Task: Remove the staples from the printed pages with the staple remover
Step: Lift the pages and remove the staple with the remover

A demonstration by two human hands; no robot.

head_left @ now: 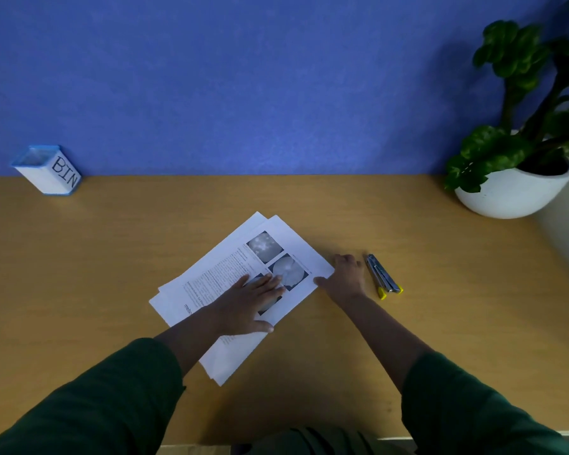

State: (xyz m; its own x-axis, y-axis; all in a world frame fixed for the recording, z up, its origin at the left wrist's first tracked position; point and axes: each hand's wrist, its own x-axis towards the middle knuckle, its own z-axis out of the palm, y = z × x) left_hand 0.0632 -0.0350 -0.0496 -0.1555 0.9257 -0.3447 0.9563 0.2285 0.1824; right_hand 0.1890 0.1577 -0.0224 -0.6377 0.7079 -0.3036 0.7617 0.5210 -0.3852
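A slanted stack of printed pages (230, 267) with text and grey round pictures lies in the middle of the wooden desk. My left hand (248, 298) rests flat on the top page, fingers spread. My right hand (344, 277) sits at the stack's right corner, thumb touching the paper's edge, fingers curled; whether it pinches the paper is unclear. A metal staple remover (383, 277) with yellow ends lies on the desk just right of my right hand, untouched. No staple can be made out.
A small white box with blue rim marked BIN (48, 170) stands at the back left against the blue wall. A leafy plant in a white pot (513, 192) occupies the back right corner. The desk's front edge (391, 438) is close to my body.
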